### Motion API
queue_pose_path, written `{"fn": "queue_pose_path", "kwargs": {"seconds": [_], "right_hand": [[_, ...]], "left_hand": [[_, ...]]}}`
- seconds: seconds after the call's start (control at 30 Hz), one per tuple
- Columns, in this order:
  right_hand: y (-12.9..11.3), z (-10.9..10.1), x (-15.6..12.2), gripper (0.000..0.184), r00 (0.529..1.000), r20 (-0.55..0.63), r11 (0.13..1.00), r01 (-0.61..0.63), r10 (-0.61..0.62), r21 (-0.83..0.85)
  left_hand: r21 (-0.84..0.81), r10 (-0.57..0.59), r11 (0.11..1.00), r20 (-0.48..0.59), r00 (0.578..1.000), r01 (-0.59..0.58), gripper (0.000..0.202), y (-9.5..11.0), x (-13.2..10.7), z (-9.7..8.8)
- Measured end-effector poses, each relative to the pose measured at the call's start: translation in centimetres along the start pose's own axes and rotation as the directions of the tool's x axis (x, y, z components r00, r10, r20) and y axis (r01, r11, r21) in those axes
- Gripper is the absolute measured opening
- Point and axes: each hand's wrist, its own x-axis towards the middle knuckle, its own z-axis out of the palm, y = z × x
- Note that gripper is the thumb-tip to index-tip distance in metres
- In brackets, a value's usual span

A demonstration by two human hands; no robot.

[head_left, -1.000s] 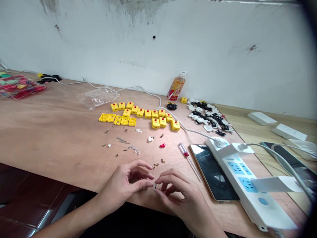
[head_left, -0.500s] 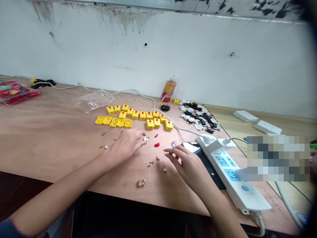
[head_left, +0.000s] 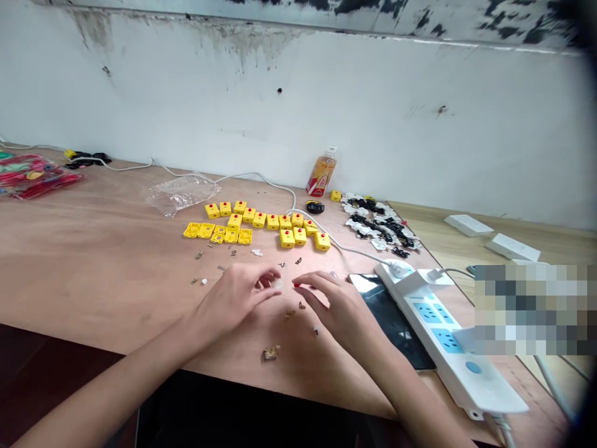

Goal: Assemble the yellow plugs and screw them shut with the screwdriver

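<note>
Over the plywood workbench (head_left: 93, 249), the left hand (head_left: 233, 305) curls in, fingers (head_left: 265, 281) bent narrow, and their tips sit right at a small white plastic piece (head_left: 278, 284); whether it's actually pinched, I can't tell from here. The right hand (head_left: 338, 308) reaches in beside it, fingers (head_left: 321, 287) stretched out and loosely apart, with a fingertip touching a small red piece (head_left: 295, 285). Between and below the hands lie loose brass terminals (head_left: 290, 315), with a little brass clump (head_left: 270, 353) nearer the bench edge. Up ahead, yellow plastic housings (head_left: 261, 219) stand in tight rows, with open yellow halves (head_left: 199, 230) at their left end. Beyond them sit a heap of black-and-white parts (head_left: 377, 227) and a drinks bottle (head_left: 321, 174). Off to the right, a white power strip (head_left: 448, 348) lies alongside a smartphone (head_left: 387, 317), and a crumpled plastic bag (head_left: 181, 194) rests behind the rows on the left.
</note>
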Motion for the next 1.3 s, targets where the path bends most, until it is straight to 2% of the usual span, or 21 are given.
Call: {"fn": "queue_pose_path", "kwargs": {"seconds": [0.07, 0.1, 0.17, 0.23, 0.3, 0.37, 0.5, 0.63, 0.73, 0.83, 0.93, 1.0, 1.1, 1.17, 1.3], "right_hand": [[-1.6, -0.3, -1.0, 0.017, 0.999, -0.042, 0.990, 0.001, 0.005, 0.142], [-2.4, -0.3, -1.5, 0.017, 0.996, -0.084, 0.957, 0.000, 0.026, 0.291], [-3.8, -0.1, -2.4, 0.017, 0.989, -0.136, 0.878, 0.007, 0.066, 0.478], [-4.7, 0.3, -2.9, 0.019, 0.981, -0.152, 0.826, -0.013, 0.119, 0.564], [-5.1, 0.8, -3.3, 0.017, 0.974, -0.147, 0.809, -0.054, 0.171, 0.585], [-5.1, 1.1, -3.5, 0.014, 0.969, -0.160, 0.822, -0.067, 0.189, 0.566], [-5.1, 1.4, -4.3, 0.018, 0.964, -0.230, 0.871, -0.004, 0.134, 0.491], [-5.5, 1.2, -5.0, 0.027, 0.984, -0.122, 0.851, -0.049, 0.131, 0.522], [-5.7, 0.6, -5.1, 0.030, 0.992, -0.043, 0.846, -0.078, 0.118, 0.528], [-4.8, -0.3, -5.5, 0.027, 0.985, -0.095, 0.856, -0.076, 0.144, 0.512], [-2.5, -1.3, -6.5, 0.020, 0.954, -0.193, 0.917, -0.148, 0.231, 0.371], [-0.9, -1.4, -7.4, 0.023, 0.961, -0.125, 0.947, -0.214, 0.249, 0.238], [0.5, -0.6, -8.4, 0.026, 0.976, -0.011, 0.963, -0.213, 0.218, 0.163], [0.7, 0.2, -8.5, 0.025, 0.974, 0.034, 0.962, -0.225, 0.222, 0.156], [-0.3, 0.9, -7.8, 0.020, 0.976, 0.025, 0.951, -0.216, 0.216, 0.221]], "left_hand": [[-0.153, -0.009, 0.988, -0.054, 0.998, 0.001, 0.009, 0.6, -2.1, 0.5], [-0.210, -0.014, 0.978, -0.083, 0.996, -0.004, 0.006, 0.9, -3.0, 0.9], [-0.282, -0.037, 0.959, -0.128, 0.991, -0.001, 0.005, 1.4, -4.5, 1.9], [-0.325, -0.075, 0.945, -0.144, 0.987, 0.025, 0.006, 1.6, -5.4, 2.7], [-0.375, -0.116, 0.925, -0.124, 0.986, 0.061, 0.014, 1.7, -5.7, 3.4], [-0.423, -0.140, 0.902, -0.094, 0.986, 0.088, 0.019, 1.5, -5.9, 3.8], [-0.474, -0.140, 0.877, -0.088, 0.986, 0.083, 0.015, 1.0, -6.0, 4.2], [-0.541, -0.186, 0.834, -0.094, 0.978, 0.107, 0.019, 0.9, -5.8, 4.0], [-0.551, -0.138, 0.833, -0.103, 0.985, 0.059, 0.018, 0.9, -5.6, 3.8], [-0.535, -0.104, 0.845, -0.113, 0.988, 0.028, 0.010, 1.0, -5.6, 3.6], [-0.529, -0.185, 0.839, -0.059, 0.981, 0.126, 0.010, 1.0, -5.7, 3.7], [-0.548, -0.227, 0.815, -0.005, 0.974, 0.187, 0.012, 0.8, -5.9, 3.8], [-0.580, -0.237, 0.787, 0.029, 0.971, 0.209, 0.012, 0.6, -5.9, 4.1], [-0.585, -0.234, 0.784, 0.030, 0.972, 0.207, 0.011, 0.6, -5.9, 4.1], [-0.555, -0.202, 0.817, -0.018, 0.979, 0.159, 0.005, 0.6, -5.7, 4.1]]}}
